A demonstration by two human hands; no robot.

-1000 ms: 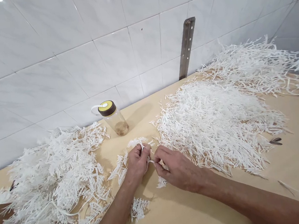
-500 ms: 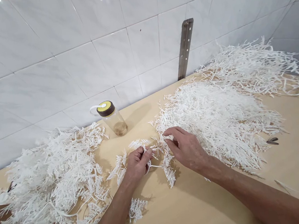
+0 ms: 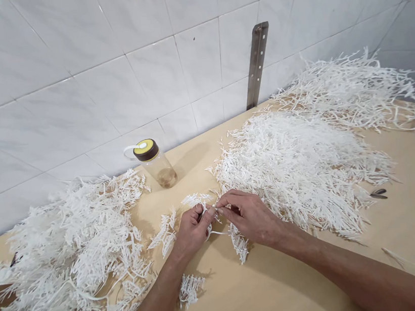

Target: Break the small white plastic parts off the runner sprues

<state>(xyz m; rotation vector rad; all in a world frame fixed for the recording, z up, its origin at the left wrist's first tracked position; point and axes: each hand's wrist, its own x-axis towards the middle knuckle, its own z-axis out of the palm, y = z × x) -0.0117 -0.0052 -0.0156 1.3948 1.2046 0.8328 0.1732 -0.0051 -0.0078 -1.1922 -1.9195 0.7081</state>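
My left hand (image 3: 192,229) is closed around the stem of a white plastic branch (image 3: 194,200) whose frilly tips stick out above and left of the fist. My right hand (image 3: 251,216) pinches a small white sprig (image 3: 238,240) that hangs below its fingers. The fingertips of both hands meet at the stem, just in front of a big heap of loose white sprigs (image 3: 300,163) on the tan table (image 3: 271,290).
A pile of white branches (image 3: 75,254) covers the table's left. Another tangle (image 3: 359,89) lies at the back right. A clear bottle with a yellow-brown lid (image 3: 155,163) stands by the tiled wall. A metal bracket (image 3: 257,65) is fixed to the wall. A lone sprig (image 3: 190,289) lies near my left forearm.
My right hand reached up into the loose heap, took a sprig, and came back to meet my left hand. My left hand has stayed in place holding the branch.
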